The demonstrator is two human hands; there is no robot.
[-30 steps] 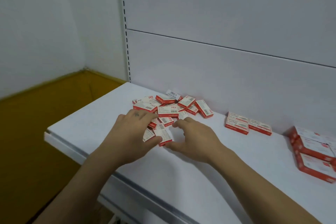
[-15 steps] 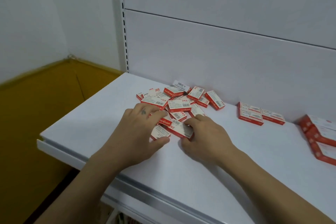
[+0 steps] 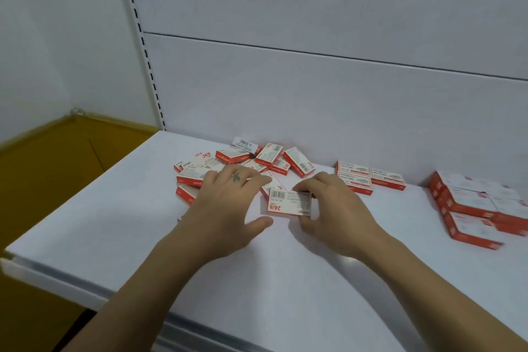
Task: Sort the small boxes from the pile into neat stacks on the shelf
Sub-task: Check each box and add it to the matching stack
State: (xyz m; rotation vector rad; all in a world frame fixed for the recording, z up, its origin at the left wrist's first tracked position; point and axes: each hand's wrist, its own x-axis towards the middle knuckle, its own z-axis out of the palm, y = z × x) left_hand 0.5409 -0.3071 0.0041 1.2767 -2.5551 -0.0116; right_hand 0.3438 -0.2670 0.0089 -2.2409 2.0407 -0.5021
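Your right hand (image 3: 331, 208) pinches a small red-and-white box (image 3: 289, 203) above the white shelf (image 3: 114, 208). Your left hand (image 3: 225, 208) lies flat with straight fingers over the pile (image 3: 245, 160). Neat stacks (image 3: 368, 177) sit to the right.

Both bare forearms reach fwd from bottom edge, converging. L hand (image 3: 225, 206): palm down, fingers spread & fairly straight, thumb out to the right, small dark mark on one finger. R hand (image 3: 334, 208): palm down, fingers on far edge & thumb on near edge, pinching small red-and-white cardboard box (image 3: 289, 203).
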